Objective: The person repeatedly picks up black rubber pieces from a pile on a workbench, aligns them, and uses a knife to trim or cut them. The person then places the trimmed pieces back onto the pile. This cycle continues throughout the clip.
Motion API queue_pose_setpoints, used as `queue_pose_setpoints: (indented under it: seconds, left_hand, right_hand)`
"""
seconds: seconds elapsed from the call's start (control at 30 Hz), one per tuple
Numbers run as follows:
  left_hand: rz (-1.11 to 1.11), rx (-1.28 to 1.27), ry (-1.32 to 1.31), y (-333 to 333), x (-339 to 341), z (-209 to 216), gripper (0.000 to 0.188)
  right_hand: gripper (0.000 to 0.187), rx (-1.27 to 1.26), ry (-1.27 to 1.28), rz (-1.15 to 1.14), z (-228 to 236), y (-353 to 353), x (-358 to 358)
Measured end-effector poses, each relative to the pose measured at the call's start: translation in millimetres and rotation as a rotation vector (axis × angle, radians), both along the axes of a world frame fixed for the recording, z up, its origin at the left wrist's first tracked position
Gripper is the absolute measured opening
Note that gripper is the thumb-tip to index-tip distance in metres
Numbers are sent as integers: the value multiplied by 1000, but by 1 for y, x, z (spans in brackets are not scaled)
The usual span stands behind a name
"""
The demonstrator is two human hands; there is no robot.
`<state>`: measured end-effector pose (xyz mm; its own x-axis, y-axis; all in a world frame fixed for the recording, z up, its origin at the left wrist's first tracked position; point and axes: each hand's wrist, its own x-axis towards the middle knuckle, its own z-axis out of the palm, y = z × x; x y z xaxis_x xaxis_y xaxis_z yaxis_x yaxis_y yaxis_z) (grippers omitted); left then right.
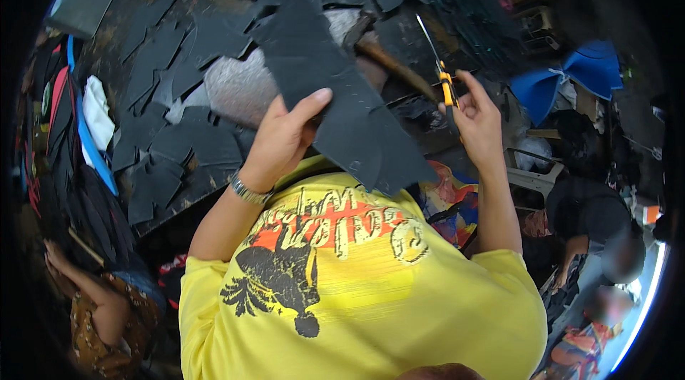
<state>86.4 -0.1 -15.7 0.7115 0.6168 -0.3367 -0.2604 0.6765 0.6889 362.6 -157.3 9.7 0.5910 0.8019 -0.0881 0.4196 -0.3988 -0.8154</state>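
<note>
My left hand (285, 137), a metal-banded watch on its wrist, grips a long flat black sheet piece (342, 109) with the thumb on top. The sheet slants from the table's far side down toward my yellow shirt. On the right, my right hand (477, 119) is closed around a slim tool with an orange-and-black handle (447, 87). Its thin metal shaft points up and away; I cannot tell whether it is a screwdriver or closed scissors. Between the sheet and that tool lies a hammer (396, 64) with a wooden handle. Behind the sheet is a grey stone-like slab (239, 87), partly covered.
Many cut black pieces (160, 48) overlap on the dark table. A grey metal box (82, 2) stands at the far left. Blue sheet pieces (571, 84) lie to the right. Other people (107, 308) sit at lower left and lower right. Strips and cloth (96, 119) hang along the left.
</note>
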Motion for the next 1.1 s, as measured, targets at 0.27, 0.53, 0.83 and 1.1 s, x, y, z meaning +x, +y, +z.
queue_pose_setpoints:
  seconds: [0.27, 0.53, 0.83, 1.1]
  left_hand:
    - [178, -4, -17, -6, -36, -7, 28]
    - [186, 63, -8, -12, -38, -6, 28]
    - [127, 81, 92, -20, -9, -9, 28]
    - [163, 311, 108, -12, -54, -12, 35]
  right_hand:
    - [35, -291, -571, 43, -15, 63, 39]
    - [39, -247, -832, 179, 2, 80, 24]
    - [40, 113, 309, 479, 17, 71, -81]
    - [45, -22, 222, 596, 23, 76, -55]
